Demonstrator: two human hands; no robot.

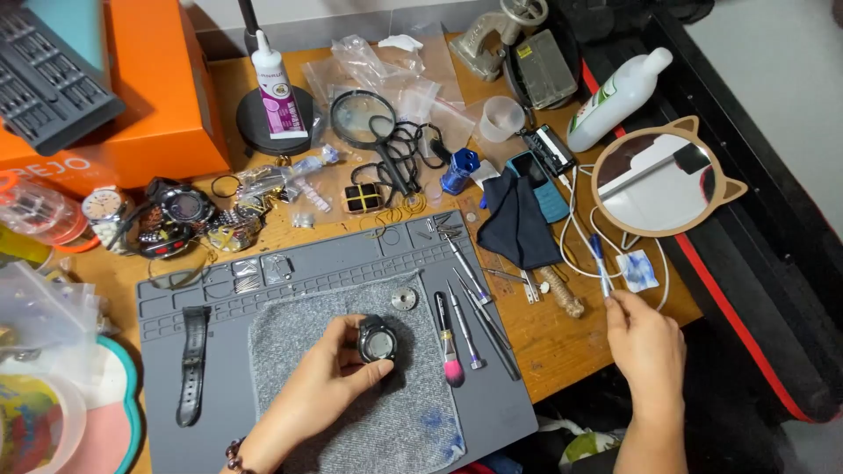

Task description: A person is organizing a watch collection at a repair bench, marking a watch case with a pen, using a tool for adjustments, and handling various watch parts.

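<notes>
Step in hand, by judgement: cleaning or servicing of a watch case, with tool pick-up under way.

Left hand [329, 373]: fingers closed around the black watch case [378, 341], dial up, held just above the grey cloth [351, 386] on the grey work mat [219, 395]. Grip clamped on the case from both sides.

Right hand [648, 349]: off the mat, at the right edge of the counter [562, 342]. Fingertips pinched together on the lower end of a thin blue-tipped stick [600, 263], probably a swab or pen; exact kind not discernible. Stick tip beside a small blue-and-white packet [637, 269] and the white cable [575, 237].

Detached black strap [191, 364] flat at the left of the mat, well apart from the case. Pink-bristled brush [448, 338], screwdrivers [464, 325] and tweezers [492, 329] in a row right of the cloth, untouched. Small round metal part [404, 298] just above the cloth.

Next move, by judgement: transfer of the stick across the tool row to the case, with the case kept level and steady. Care required over the brush and drivers to avoid a knock, and light contact only at the dial face.
</notes>
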